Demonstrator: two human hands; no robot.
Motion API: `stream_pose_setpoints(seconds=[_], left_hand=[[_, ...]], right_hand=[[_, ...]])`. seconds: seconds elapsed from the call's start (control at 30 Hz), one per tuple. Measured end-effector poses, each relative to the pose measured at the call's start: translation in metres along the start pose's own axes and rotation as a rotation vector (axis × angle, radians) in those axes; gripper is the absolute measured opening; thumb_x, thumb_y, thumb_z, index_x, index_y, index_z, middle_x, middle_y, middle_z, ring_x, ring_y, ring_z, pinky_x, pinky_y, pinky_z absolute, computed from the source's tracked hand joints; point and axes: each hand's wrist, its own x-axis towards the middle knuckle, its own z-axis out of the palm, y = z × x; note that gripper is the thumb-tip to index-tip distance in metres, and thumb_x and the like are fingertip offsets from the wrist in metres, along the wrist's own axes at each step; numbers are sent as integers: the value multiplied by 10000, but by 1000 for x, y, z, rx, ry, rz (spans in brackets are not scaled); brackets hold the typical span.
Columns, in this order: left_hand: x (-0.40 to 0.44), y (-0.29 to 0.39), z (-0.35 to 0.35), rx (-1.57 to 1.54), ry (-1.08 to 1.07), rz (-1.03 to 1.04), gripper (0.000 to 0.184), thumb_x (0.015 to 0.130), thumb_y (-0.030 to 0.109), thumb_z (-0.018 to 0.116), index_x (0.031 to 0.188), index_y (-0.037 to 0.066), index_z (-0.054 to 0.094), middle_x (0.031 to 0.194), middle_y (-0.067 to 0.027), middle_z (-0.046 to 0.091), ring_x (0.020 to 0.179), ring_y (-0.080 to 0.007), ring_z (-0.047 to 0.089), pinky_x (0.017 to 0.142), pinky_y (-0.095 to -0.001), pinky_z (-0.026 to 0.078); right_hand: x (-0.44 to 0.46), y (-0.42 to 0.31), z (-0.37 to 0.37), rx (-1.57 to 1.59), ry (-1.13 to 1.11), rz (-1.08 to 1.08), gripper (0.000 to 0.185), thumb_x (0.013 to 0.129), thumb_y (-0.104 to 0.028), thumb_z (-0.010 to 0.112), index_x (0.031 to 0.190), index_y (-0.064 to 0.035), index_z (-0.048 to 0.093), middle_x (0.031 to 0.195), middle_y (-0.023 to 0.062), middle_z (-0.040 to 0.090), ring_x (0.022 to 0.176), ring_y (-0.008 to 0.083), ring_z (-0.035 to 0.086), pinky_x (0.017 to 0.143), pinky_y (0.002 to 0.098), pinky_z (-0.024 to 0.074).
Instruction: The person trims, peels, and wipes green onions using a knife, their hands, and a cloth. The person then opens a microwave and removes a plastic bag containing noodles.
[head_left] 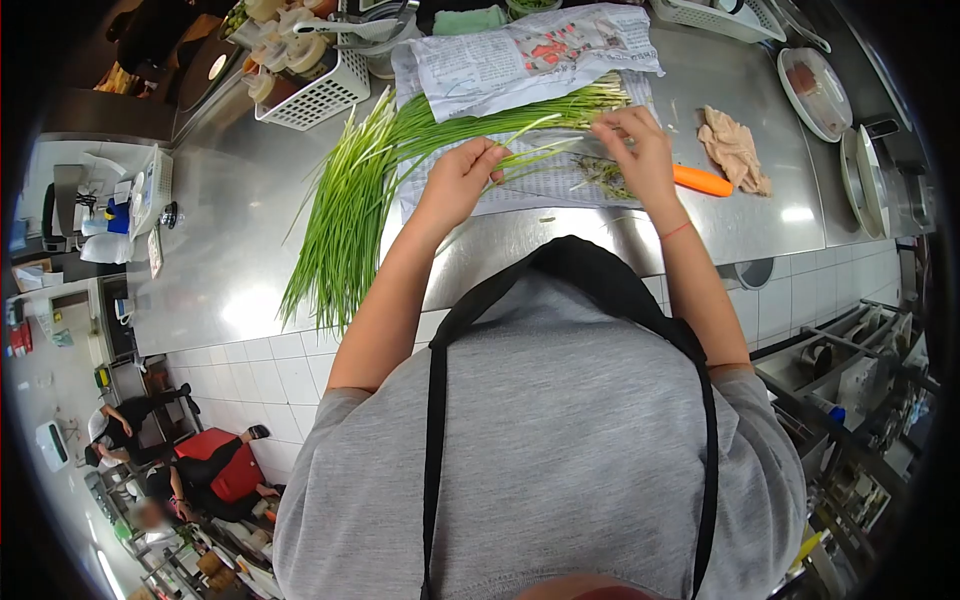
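Observation:
Several green stalks with pale ends are pinched in my left hand point(465, 180), over the newspaper point(455, 190). My right hand point(635, 150) hovers to the right of those pale tips, its fingers bent; whether anything small is between them cannot be made out. A large pile of long green stalks point(345, 220) lies on the steel counter at the left, and more stalks point(470, 120) lie across the newspaper behind my hands. Small root trimmings point(600, 175) sit beside my right wrist. An orange handle point(703, 180) shows just right of that wrist.
Folded newspaper point(520, 60) covers part of the stalks at the back. A white basket with bottles point(325, 95) stands back left. A crumpled cloth point(735, 150) and a lidded container point(815, 95) are at the right. Two people point(125, 425) are far off at lower left.

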Motion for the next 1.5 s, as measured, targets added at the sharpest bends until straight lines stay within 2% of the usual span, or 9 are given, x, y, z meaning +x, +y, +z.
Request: stream_pose_setpoints(seconds=[0.13,0.2,0.3,0.5,0.63,0.8,0.9,1.33,1.5], left_hand=[[5,-1,-3,57,-50,12,243,943,238,491,948,27,611,680,45,507,566,-13,345,522,-171,298],[8,1,-2,82,-121,35,260,945,263,487,953,31,604,680,42,507,569,-15,353,512,-174,284],[9,6,-2,0,-186,52,221,934,241,512,980,34,576,701,37,514,572,-17,365,517,-175,290],[12,3,1,-150,-147,88,157,904,166,564,983,36,523,764,8,556,596,-34,424,543,-175,341],[12,4,-1,-120,-185,47,141,905,167,560,949,38,526,771,-5,571,600,-40,433,550,-176,357],[13,6,0,-82,-173,37,134,905,167,561,920,37,531,770,-9,577,598,-39,430,544,-179,354],[12,12,2,-102,-189,22,141,904,164,563,946,33,536,777,-7,578,599,-36,431,541,-177,350],[7,19,5,-131,-161,-10,138,887,138,574,968,29,551,779,18,561,602,-21,442,519,-162,337],[7,16,7,-74,-120,113,145,879,124,575,965,9,552,775,6,557,698,-47,518,571,-193,399]], right_hand=[[14,-54,-2,160,113,-92,162,789,-220,664,917,-123,649,905,8,594,740,164,571,794,330,408],[18,-58,1,-79,16,-406,139,788,-196,655,905,-122,642,858,-3,588,782,179,564,854,340,366],[22,-42,6,-15,-147,-394,108,803,-194,630,868,-108,629,818,10,577,806,194,555,867,335,350],[22,-38,-2,9,-246,-296,120,818,-218,614,822,-98,612,768,17,569,784,187,552,862,335,321],[23,-36,-6,-32,-258,-275,110,811,-223,624,830,-115,622,811,7,575,826,183,542,846,347,320],[23,-54,-4,-183,-81,-453,86,764,-212,656,832,-164,637,875,-35,560,914,174,511,908,410,301],[21,-60,2,-165,-146,-491,89,750,-200,661,825,-163,631,866,-35,556,903,170,513,937,426,291],[18,-58,1,-117,-167,-471,69,765,-154,638,814,-125,600,835,-27,556,870,175,530,899,371,315],[15,-56,5,51,-204,-306,78,784,-173,639,830,-121,604,840,-15,581,857,184,534,859,351,315]])
